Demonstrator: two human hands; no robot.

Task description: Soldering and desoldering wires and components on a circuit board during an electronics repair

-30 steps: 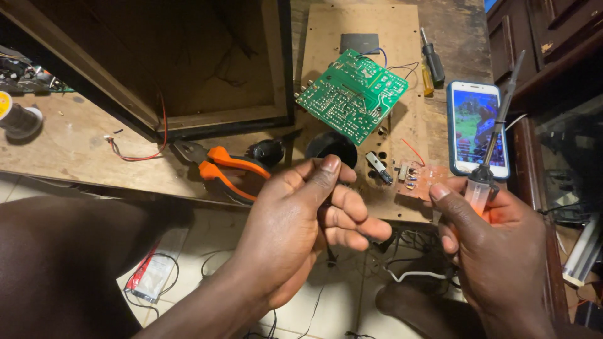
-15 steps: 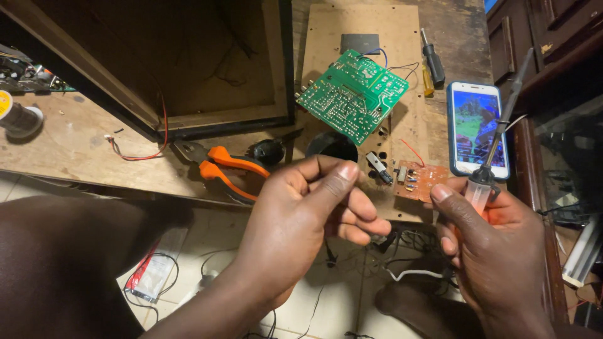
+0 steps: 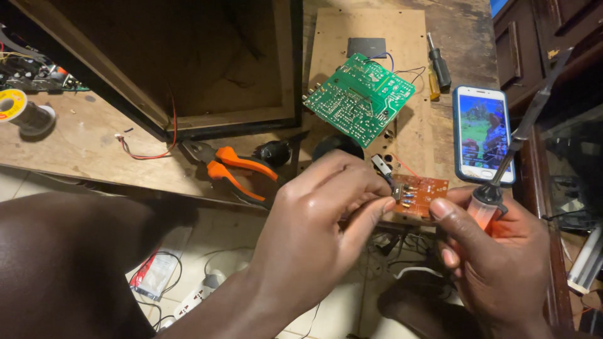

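My left hand (image 3: 320, 220) pinches the left edge of a small brown circuit board (image 3: 422, 193) with thumb and forefinger, at the front edge of the wooden bench. My right hand (image 3: 496, 251) is just right of that board, closed around the orange handle of a soldering iron (image 3: 522, 135). The iron's dark shaft points up and to the right, away from the board. A green circuit board (image 3: 359, 97) with thin wires lies tilted on the bench behind my left hand.
A phone (image 3: 482, 133) with a lit screen lies right of the boards. Orange-handled pliers (image 3: 235, 166), a screwdriver (image 3: 438, 66), a solder spool (image 3: 19, 110) and an open wooden cabinet (image 3: 207, 63) are on the bench. A power strip (image 3: 195, 295) and cables lie on the tiled floor.
My left hand has moved up and to the right, from in front of the bench edge to the small brown board. My right hand with the soldering iron has barely shifted.
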